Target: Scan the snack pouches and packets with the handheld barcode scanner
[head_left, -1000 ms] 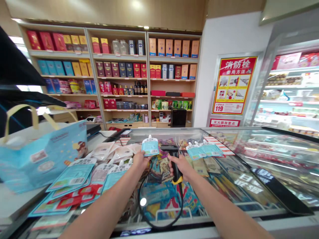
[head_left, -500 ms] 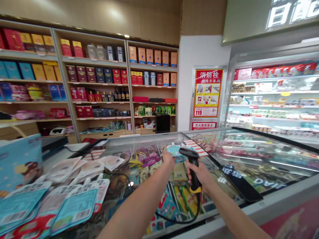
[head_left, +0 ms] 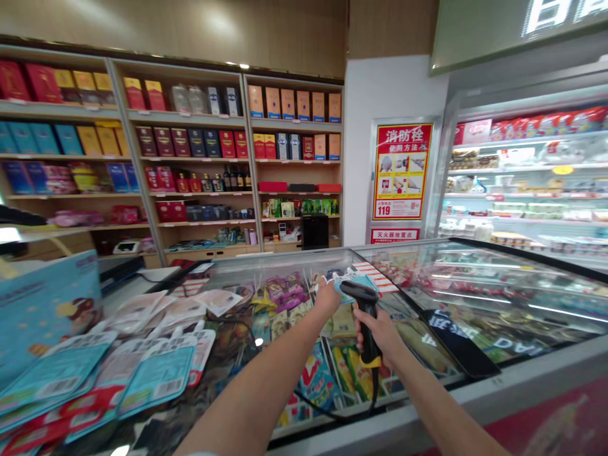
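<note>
Head view: the right hand (head_left: 381,339) is clamped around the grip of one black handheld barcode scanner (head_left: 365,313), whose cable (head_left: 375,392) runs downward, and the left hand (head_left: 327,299) is closed on one blue-labelled spouted pouch (head_left: 355,286), partly hidden by the scanner, above a glass-topped chest freezer (head_left: 427,402). Packets of snacks (head_left: 280,294) lie inside, some obscured by glare. At least four further blue-labelled pouches (head_left: 159,373) lie at lower left, cut off by the frame, beside one blue paper bag (head_left: 42,310).

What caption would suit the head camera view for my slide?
The right hand grips a corded barcode scanner while the left hand holds a pale blue pouch above a glass-topped freezer.
</note>
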Motion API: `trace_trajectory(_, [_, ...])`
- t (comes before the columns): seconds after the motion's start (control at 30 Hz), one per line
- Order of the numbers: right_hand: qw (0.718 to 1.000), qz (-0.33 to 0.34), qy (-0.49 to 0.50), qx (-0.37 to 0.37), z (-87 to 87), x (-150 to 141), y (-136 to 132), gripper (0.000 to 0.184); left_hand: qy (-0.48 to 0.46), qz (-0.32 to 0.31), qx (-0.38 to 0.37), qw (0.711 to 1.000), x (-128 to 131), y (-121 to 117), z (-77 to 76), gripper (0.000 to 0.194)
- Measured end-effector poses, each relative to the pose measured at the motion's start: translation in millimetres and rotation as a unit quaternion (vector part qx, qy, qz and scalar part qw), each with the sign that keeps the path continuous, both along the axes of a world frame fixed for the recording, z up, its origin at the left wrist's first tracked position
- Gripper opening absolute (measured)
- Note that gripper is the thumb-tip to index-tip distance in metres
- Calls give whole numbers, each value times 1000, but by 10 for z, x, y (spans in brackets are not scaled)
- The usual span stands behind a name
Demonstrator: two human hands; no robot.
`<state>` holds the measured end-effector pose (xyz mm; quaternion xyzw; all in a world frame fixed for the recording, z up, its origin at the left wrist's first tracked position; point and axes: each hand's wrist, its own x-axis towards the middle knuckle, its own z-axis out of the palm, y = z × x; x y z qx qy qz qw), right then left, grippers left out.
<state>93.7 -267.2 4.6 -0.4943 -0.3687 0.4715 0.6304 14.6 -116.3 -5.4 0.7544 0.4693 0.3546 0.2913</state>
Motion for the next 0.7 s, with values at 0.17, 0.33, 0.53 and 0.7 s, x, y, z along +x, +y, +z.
trace_trajectory(0.17, [1000,11,-15,0,3,-122,-1,40,178,46,47,982,-726,-205,228,37])
trace_trajectory(0.33, [997,79,-14,-6,87,-381,149,38,320,143,30,936,-2085,-536,432,42])
trace_trajectory(0.53, [983,182,-17,-1,215,-1069,427,30,445,271,-13,853,-3329,-1058,417,83])
trace_trajectory(0.7, [973,231,-9,-16,233,-1649,643,29,438,277,-18,855,-3452,-1143,222,103])
